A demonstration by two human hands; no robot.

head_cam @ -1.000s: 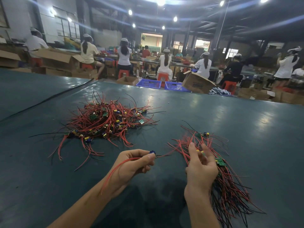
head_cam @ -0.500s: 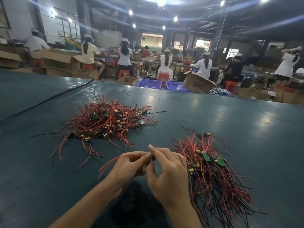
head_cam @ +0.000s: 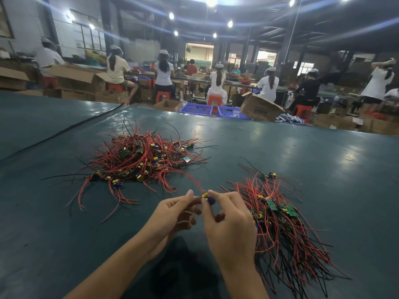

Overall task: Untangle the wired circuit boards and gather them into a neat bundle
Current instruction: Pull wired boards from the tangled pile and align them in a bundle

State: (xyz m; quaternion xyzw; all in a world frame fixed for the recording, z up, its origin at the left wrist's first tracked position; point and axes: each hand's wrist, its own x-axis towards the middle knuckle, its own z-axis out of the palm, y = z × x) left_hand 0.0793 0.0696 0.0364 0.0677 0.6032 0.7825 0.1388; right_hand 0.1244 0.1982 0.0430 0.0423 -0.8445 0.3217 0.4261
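Centre-low in frame, both hands meet over the bench [head_cam: 323,169]. My right hand [head_cam: 231,225] pinches one small board [head_cam: 207,198] (yellow and blue parts on it) between thumb and index. My left hand [head_cam: 172,214] closes its fingers [head_cam: 190,194] on the board's left end; the exact contact is partly hidden.

The board's red lead [head_cam: 190,179] arcs up-left into the tangled pile [head_cam: 140,160]. I judge it is held up off the bench so the lead can slide free of the snarl, two hands to steady it.

The sorted bundle [head_cam: 287,229] sits just beside the right hand, lower right. Its wires mostly fan one way, towards the lower right, with the boards at the upper end. It is placed close, probably so that each freed piece drops straight on.

Counts:
- Hands: 2.
- Board in hand: 1.
- Heaps: 2, well apart.
- Stray board [head_cam: 268,175] at the bundle's top edge: 1.
- Boards inside either heap: too many and too overlapped to count.
- Blue crates [head_cam: 196,108] past the far bench edge: 2.

The tangled pile looks about as large as the bundle, so I judge that much of the work is left.
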